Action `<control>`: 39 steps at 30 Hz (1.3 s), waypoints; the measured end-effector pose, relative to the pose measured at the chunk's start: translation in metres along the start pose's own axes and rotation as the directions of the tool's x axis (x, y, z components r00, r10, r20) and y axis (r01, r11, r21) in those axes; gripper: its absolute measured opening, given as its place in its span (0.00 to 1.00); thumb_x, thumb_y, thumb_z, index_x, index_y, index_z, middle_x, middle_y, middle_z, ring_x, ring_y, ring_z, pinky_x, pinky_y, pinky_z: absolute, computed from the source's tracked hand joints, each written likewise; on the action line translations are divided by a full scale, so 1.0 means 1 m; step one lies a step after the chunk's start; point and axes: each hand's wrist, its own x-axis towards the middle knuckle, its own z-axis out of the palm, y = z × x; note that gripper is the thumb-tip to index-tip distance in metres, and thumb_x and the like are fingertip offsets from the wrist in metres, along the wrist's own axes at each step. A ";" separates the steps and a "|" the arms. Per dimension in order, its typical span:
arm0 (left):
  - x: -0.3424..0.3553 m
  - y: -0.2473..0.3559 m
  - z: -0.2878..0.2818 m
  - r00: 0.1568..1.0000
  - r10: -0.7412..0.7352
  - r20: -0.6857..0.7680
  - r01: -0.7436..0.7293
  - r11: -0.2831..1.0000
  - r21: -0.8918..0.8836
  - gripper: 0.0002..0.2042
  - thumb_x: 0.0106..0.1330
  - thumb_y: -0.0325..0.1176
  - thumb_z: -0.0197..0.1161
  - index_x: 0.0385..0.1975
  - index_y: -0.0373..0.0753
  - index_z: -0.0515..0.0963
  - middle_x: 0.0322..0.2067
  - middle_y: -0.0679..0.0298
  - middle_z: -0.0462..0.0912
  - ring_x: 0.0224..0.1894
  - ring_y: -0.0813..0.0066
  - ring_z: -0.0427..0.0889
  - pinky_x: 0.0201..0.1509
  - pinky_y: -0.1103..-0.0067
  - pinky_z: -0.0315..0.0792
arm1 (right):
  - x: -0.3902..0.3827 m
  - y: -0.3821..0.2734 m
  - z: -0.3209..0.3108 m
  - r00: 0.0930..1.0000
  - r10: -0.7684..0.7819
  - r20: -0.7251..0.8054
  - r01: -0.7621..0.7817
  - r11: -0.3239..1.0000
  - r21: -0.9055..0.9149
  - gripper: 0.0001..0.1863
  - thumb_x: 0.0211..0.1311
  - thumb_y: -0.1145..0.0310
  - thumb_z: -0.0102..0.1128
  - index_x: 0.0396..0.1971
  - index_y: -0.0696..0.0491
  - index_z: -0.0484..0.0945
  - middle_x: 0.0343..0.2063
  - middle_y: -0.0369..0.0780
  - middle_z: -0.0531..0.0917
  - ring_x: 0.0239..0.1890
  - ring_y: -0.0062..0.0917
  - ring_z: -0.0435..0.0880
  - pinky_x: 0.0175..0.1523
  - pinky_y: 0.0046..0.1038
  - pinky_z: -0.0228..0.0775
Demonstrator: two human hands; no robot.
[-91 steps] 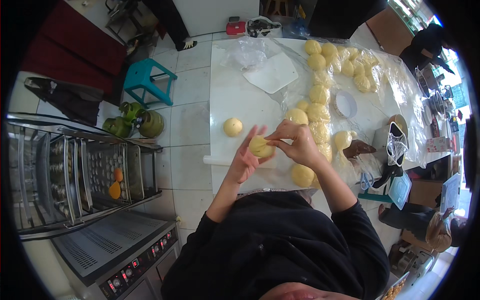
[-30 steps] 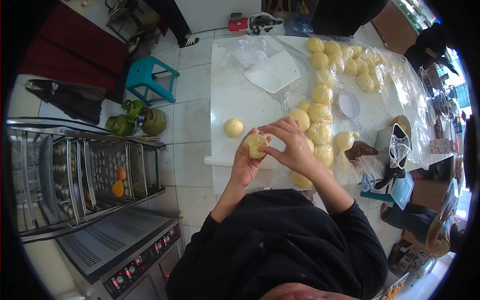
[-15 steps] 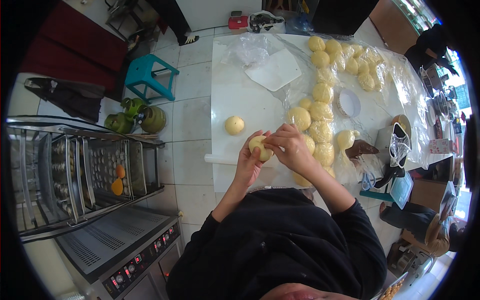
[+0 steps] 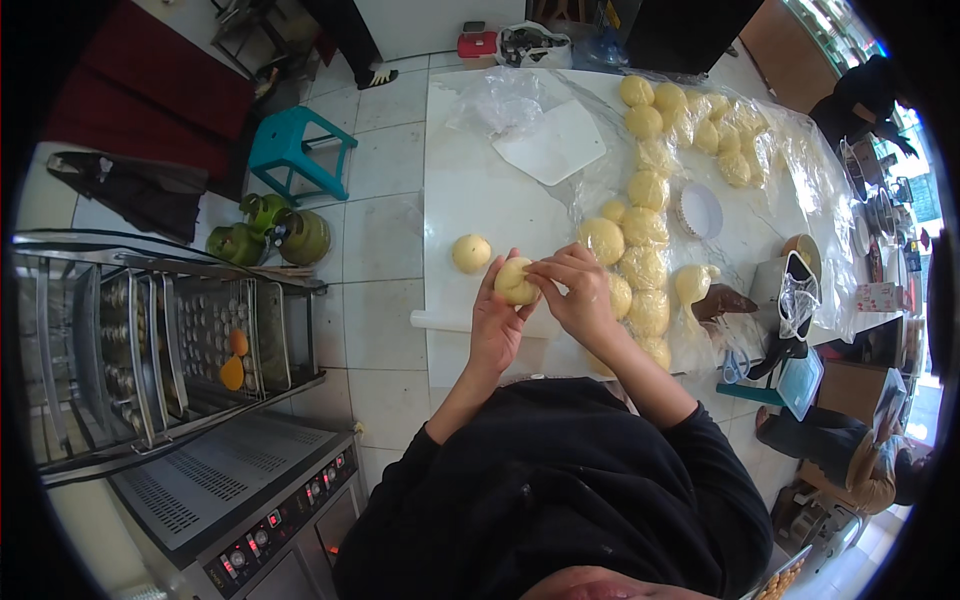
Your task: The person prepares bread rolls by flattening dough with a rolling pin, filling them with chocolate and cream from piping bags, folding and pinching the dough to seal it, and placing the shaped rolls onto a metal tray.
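A pale yellow dough ball [image 4: 512, 285] rests cradled in the fingers of my left hand [image 4: 495, 330], above the white table [image 4: 460, 360]. My right hand [image 4: 580, 295] pinches the creased surface of that ball between thumb and fingertips. A smooth round dough ball [image 4: 471, 252] lies by itself just beyond my left hand. A long white cylinder [image 4: 440, 320] lies left of my wrist. Beside my right hand, several dough balls [image 4: 643, 265] sit in rows under clear plastic, with a white ring mould [image 4: 698, 210] further right.
A white board [image 4: 550, 145] and crumpled plastic [image 4: 495, 100] lie at the back. Blue scissors [image 4: 735, 365] are at right. Left stand a teal stool [image 4: 295, 145], green gas cylinders [image 4: 300, 235], a tray rack [image 4: 170, 350] and an oven [image 4: 220, 500]. People [image 4: 840, 445] [image 4: 860, 100] are at the right.
Compared with three seconds ago, my left fingers have closed in round the dough and moved slightly. My right fingers have shifted over its surface, still pinching it.
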 end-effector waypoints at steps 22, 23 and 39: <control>0.008 0.009 0.003 0.996 -0.058 -0.071 0.064 0.994 0.087 0.25 0.61 0.37 0.49 0.57 0.41 0.50 0.53 0.57 0.60 0.53 0.68 0.65 0.54 0.72 0.66 | 0.006 -0.003 0.006 0.950 0.300 0.086 -0.306 0.949 0.077 0.07 0.39 0.72 0.63 0.24 0.52 0.80 0.31 0.36 0.76 0.34 0.24 0.72 0.40 0.23 0.63; 0.008 0.009 0.000 0.996 -0.080 -0.037 0.081 0.996 0.021 0.26 0.60 0.37 0.51 0.57 0.41 0.51 0.53 0.56 0.60 0.53 0.68 0.65 0.53 0.71 0.66 | 0.007 -0.003 0.005 0.950 0.300 0.086 -0.307 0.948 0.080 0.07 0.39 0.72 0.63 0.24 0.52 0.80 0.31 0.36 0.76 0.34 0.24 0.72 0.40 0.23 0.63; 0.063 0.020 -0.002 0.986 -0.164 -0.004 0.048 0.264 0.963 0.19 0.51 0.36 0.61 0.44 0.39 0.70 0.39 0.61 0.75 0.39 0.72 0.75 0.39 0.79 0.70 | -0.026 0.053 -0.059 0.808 0.460 0.369 -0.579 0.503 0.642 0.21 0.50 0.72 0.57 0.45 0.52 0.62 0.34 0.32 0.65 0.39 0.20 0.67 0.46 0.22 0.60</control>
